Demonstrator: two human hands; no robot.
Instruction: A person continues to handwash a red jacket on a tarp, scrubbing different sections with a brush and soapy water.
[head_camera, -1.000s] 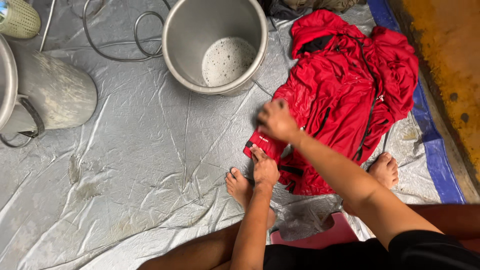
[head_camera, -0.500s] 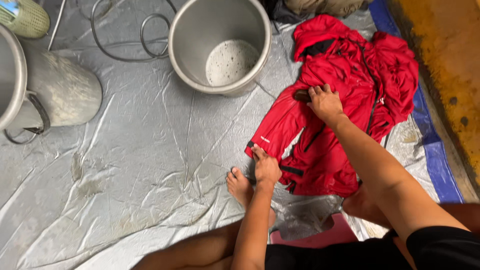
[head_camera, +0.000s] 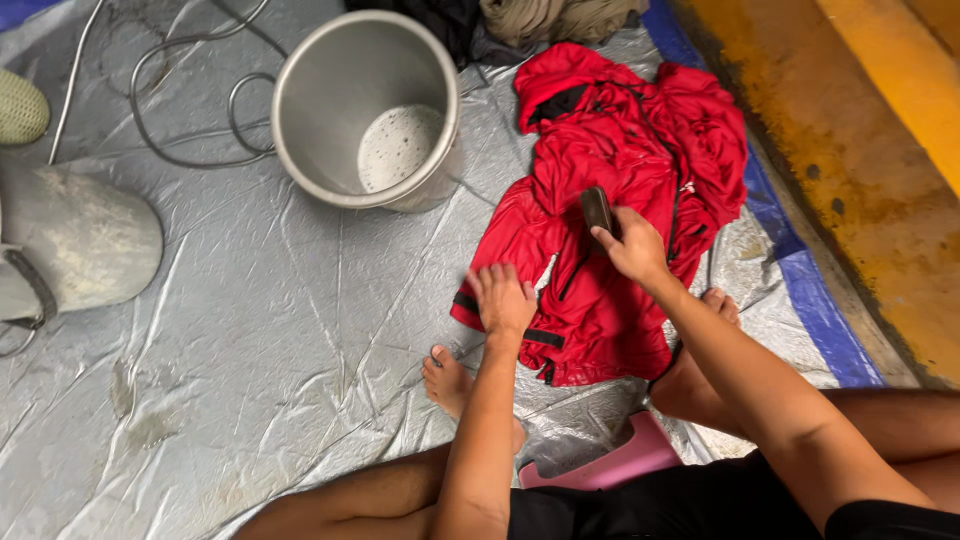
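Right hand: the right hand (head_camera: 632, 245) grips a small dark oval scrubbing brush (head_camera: 597, 210), fingers curled round it, and holds it against the red fabric.
Left hand: the left hand (head_camera: 503, 298) lies flat with fingers spread, palm down, pressing on the lower left part of the garment.
Garment: a red zip-up jacket of thin fabric (head_camera: 620, 200) lies crumpled and spread out on the grey plastic ground sheet (head_camera: 250, 330), toward its right edge, reaching from near the person's feet up toward the far edge.
Feet: a bare left foot (head_camera: 448, 380) rests on the sheet just below the jacket's hem; a bare right foot (head_camera: 715, 305) shows beside the right forearm.
Seat: a low pink plastic stool (head_camera: 625, 462) shows between the legs.
Pot: a large round metal pot (head_camera: 365, 110) stands open on the sheet, left of the jacket, foamy water at its bottom.
Beyond: an overturned grey metal vessel (head_camera: 80, 240) lies at the sheet's left edge; a blue strip (head_camera: 800, 290) and yellow concrete kerb (head_camera: 850, 150) run along the right.
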